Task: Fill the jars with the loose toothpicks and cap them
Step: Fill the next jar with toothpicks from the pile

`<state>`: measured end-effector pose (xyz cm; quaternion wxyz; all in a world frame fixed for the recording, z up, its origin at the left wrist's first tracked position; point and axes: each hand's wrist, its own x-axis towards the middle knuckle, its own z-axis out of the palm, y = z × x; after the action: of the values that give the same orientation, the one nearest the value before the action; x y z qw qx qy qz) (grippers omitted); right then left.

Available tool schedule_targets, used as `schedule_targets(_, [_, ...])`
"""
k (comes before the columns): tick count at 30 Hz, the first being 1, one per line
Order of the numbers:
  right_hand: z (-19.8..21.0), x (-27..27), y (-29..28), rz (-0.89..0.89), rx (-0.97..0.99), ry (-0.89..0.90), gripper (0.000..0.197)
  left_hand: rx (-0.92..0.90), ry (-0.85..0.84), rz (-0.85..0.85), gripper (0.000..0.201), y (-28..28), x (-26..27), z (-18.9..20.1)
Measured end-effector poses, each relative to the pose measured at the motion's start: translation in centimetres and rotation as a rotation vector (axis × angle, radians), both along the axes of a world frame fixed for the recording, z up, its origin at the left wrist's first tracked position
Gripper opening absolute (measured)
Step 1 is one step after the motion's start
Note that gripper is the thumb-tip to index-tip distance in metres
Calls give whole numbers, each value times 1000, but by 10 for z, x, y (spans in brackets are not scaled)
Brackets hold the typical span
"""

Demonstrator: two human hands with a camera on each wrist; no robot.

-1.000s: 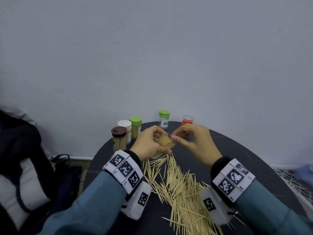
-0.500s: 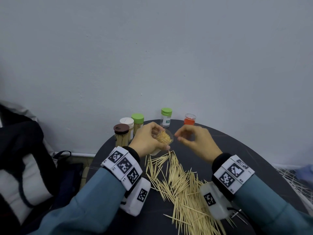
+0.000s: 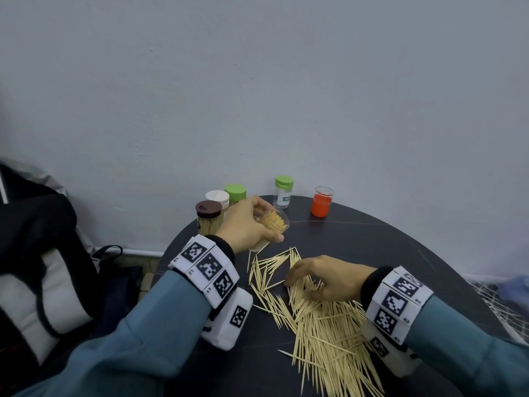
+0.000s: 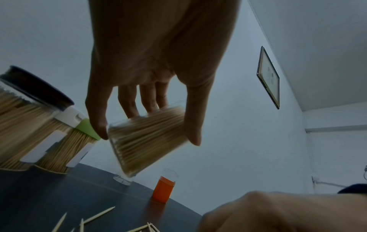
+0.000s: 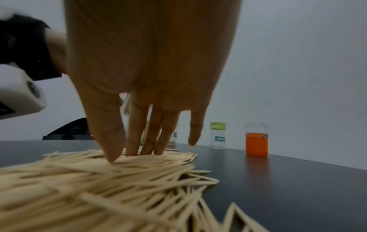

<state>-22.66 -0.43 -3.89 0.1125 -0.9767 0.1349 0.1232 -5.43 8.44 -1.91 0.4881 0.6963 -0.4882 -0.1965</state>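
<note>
Now | left hand (image 3: 246,224) grips tilted jar (image 3: 273,224) | right hand (image 3: 320,275) spread on toothpicks (image 3: 323,330)

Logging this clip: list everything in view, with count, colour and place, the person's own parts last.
Loose toothpicks: a large pile, pale wood, on the near half of the table.
Open jar: one, clear, nearly full of toothpicks, uncapped, tilted in the left hand.
Capped jars: four at the table's far edge: brown cap, white cap, green cap, all with toothpicks; another green cap, looks nearly empty.
Orange jar: one, clear top, far right.
Table: one, round, dark.
Bag: one, black and white, left of the table.
Framed picture: one, on the wall.
Left hand: grips the open jar.
Right hand: fingertips on the pile.
</note>
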Motion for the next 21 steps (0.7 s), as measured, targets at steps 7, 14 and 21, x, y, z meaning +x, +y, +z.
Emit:
schedule_targets(7, [5, -13, 7, 15, -83, 85, 48, 16, -12, -17, 56, -2, -4, -1])
schedule_targets(14, [6, -16, 9, 60, -158, 87, 43, 30, -39, -29, 56, 0, -6, 0])
schedule_targets(21, [7, -14, 11, 155, -303, 81, 28, 41, -35, -27, 55, -1, -6, 0])
